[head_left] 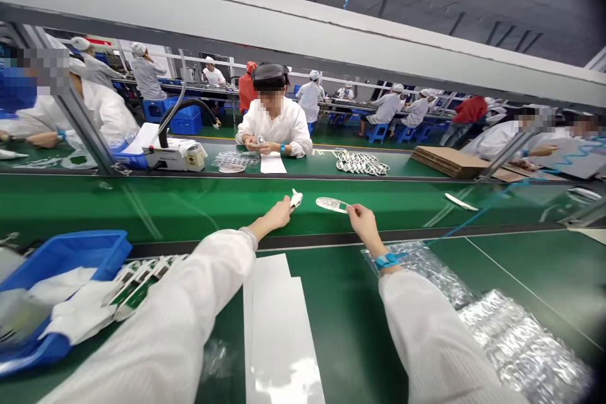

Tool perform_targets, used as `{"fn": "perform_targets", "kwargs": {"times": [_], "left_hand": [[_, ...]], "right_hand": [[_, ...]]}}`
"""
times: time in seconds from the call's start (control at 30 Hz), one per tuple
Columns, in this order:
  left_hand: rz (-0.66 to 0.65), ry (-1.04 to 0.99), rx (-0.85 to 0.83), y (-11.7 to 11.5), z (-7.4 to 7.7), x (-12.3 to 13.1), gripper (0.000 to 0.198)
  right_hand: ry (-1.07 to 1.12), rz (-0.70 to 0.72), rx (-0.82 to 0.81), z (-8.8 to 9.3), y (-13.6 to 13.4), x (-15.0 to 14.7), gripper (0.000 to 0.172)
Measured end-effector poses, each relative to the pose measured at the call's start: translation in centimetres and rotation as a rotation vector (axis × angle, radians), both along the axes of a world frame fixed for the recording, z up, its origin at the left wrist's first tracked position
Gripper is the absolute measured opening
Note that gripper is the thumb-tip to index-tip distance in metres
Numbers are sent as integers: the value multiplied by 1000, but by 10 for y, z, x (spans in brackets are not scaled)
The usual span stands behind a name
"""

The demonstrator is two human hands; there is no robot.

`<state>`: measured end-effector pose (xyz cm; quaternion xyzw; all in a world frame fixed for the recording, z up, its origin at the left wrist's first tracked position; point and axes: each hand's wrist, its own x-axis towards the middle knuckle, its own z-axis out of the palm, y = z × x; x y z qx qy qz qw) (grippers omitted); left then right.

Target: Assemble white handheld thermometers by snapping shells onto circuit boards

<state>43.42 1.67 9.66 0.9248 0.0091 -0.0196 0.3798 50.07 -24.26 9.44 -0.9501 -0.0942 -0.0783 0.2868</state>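
Observation:
Over the green conveyor belt (227, 202), both my arms reach forward in white sleeves. My left hand (280, 213) is closed on a small white plastic part (296, 199) that sticks out past the fingertips. To its right, my right hand (362, 219) pinches the end of a flat, oval white frame (331, 204) with openings in it. The two parts are apart. White sheets (281, 328) lie on the green table below my hands. Another slim white part (461, 202) lies on the belt farther right.
A blue bin (101, 243) and green-and-white parts (142, 281) are at the left. Clear plastic bags (516, 334) lie at the right. Across the belt a person (272, 117) works near stacked white frames (362, 163) and cardboard (447, 161). A metal beam crosses above.

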Motion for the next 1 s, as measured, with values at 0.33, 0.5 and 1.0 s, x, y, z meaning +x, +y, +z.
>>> {"fn": "perform_targets", "kwargs": {"times": [0.33, 0.5, 1.0], "left_hand": [[130, 118, -626, -13, 38, -298, 36], [261, 135, -748, -35, 17, -418, 32], [831, -30, -1205, -7, -23, -513, 49]], "right_hand": [[133, 836, 62, 60, 49, -262, 26], [230, 938, 128, 60, 70, -360, 27], [123, 790, 206, -40, 161, -328, 19]]}}
